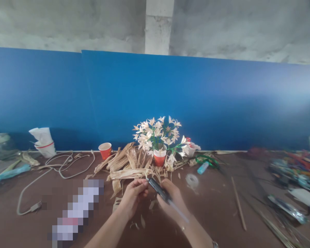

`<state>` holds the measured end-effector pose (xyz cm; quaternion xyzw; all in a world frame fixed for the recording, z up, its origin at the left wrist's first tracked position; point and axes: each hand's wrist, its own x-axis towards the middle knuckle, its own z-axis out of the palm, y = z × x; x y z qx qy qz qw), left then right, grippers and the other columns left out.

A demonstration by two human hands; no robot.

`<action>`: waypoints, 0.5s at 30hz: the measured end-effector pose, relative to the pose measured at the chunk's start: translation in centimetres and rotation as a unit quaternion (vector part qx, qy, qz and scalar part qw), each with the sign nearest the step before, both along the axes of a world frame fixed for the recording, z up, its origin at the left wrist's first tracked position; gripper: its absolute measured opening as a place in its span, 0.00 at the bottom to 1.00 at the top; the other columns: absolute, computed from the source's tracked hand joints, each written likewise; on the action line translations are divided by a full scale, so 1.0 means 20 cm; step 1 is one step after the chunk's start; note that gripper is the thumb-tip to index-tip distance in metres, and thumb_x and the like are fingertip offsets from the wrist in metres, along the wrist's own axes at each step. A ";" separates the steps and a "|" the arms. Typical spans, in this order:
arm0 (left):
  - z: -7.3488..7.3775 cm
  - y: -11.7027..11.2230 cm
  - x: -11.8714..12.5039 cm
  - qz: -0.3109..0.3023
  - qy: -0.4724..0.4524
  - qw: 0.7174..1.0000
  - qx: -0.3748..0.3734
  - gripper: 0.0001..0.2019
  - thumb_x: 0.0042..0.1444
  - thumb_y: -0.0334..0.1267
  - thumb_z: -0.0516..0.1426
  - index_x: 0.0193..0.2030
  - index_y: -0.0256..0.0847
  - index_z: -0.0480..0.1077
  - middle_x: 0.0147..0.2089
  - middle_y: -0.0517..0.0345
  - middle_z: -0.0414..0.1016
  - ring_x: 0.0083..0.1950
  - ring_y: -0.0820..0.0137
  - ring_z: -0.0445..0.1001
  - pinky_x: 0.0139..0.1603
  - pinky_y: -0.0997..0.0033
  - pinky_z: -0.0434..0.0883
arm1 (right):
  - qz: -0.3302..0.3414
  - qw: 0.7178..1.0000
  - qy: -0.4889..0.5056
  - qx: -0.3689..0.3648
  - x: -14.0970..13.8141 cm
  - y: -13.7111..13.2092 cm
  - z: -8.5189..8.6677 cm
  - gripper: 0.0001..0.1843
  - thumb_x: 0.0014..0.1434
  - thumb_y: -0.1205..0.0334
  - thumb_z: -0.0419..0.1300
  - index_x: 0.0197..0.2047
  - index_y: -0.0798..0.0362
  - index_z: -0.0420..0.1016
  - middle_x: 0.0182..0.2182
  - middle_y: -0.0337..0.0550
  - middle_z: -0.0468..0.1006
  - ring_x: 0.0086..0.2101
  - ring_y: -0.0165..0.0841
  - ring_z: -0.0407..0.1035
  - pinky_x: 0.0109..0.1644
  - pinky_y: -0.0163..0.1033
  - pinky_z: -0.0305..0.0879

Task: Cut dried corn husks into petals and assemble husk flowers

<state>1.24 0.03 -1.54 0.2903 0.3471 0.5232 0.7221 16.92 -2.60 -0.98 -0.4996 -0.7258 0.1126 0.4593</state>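
Brown table, blurred at 3 o'clock. Right hand clamped on dark tool; left hand pinching its tip, grip partly hidden. Pixelated patch at 8 o'clock.

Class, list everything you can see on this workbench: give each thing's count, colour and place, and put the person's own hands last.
paper cup: one, red, back of the table, left of the husks
dried husks: a pile, tan, centre, behind the hands
flower bunch: one, cream with green stems, standing in a second red cup
cord: one, grey, looping across the left side
stacked cups: a few, white, far left
tape roll: one, clear, right of the hands
glue stick: one, pale blue, beside green ribbon
thin stick: one, tan, right
table: one, brown
board: blue, behind the table
left hand: one, pinching the tip of a dark tool
right hand: one, gripping that tool
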 end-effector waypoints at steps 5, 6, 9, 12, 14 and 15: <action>0.01 0.00 0.00 0.004 0.008 1.000 -0.008 0.15 0.31 0.34 0.70 0.27 0.33 0.72 0.22 0.61 0.71 0.20 0.82 0.67 0.22 0.84 0.65 | -0.005 1.000 -0.006 -0.005 0.01 0.00 0.00 0.08 0.42 0.72 0.50 0.22 0.50 0.53 0.22 0.35 0.61 0.23 0.28 0.59 0.28 0.31 0.56; 0.01 0.00 0.00 0.004 0.008 1.000 -0.009 0.15 0.31 0.34 0.70 0.27 0.33 0.72 0.22 0.61 0.71 0.20 0.82 0.67 0.22 0.84 0.65 | -0.007 1.000 -0.007 -0.004 0.01 0.00 0.00 0.08 0.42 0.72 0.50 0.22 0.50 0.53 0.22 0.35 0.61 0.24 0.28 0.59 0.28 0.31 0.56; 0.01 0.00 0.00 -0.001 0.010 1.000 -0.009 0.14 0.32 0.34 0.69 0.26 0.33 0.72 0.22 0.61 0.71 0.20 0.82 0.67 0.21 0.84 0.64 | -0.003 1.000 -0.021 -0.008 0.02 0.01 -0.02 0.07 0.43 0.71 0.50 0.22 0.50 0.55 0.22 0.35 0.63 0.23 0.28 0.60 0.28 0.31 0.57; 0.02 -0.01 0.00 -0.005 0.013 1.000 -0.006 0.13 0.33 0.34 0.69 0.26 0.33 0.71 0.22 0.61 0.71 0.20 0.82 0.67 0.21 0.85 0.64 | -0.015 0.998 -0.044 -0.030 0.03 0.01 -0.03 0.05 0.45 0.70 0.51 0.23 0.51 0.59 0.24 0.37 0.67 0.25 0.29 0.64 0.29 0.30 0.58; 0.02 -0.01 0.00 -0.001 0.015 1.000 -0.009 0.13 0.34 0.34 0.69 0.25 0.34 0.71 0.21 0.62 0.70 0.19 0.82 0.66 0.20 0.85 0.64 | -0.042 0.994 -0.073 -0.064 0.05 0.01 -0.02 0.02 0.49 0.66 0.52 0.28 0.51 0.64 0.25 0.38 0.71 0.26 0.30 0.68 0.30 0.31 0.59; 0.02 -0.01 0.00 0.002 0.016 1.000 -0.011 0.13 0.34 0.34 0.69 0.25 0.34 0.71 0.20 0.63 0.70 0.19 0.82 0.67 0.21 0.85 0.64 | -0.064 0.990 -0.094 -0.088 0.08 0.01 -0.01 0.03 0.51 0.63 0.52 0.31 0.50 0.66 0.25 0.38 0.73 0.27 0.32 0.69 0.30 0.31 0.59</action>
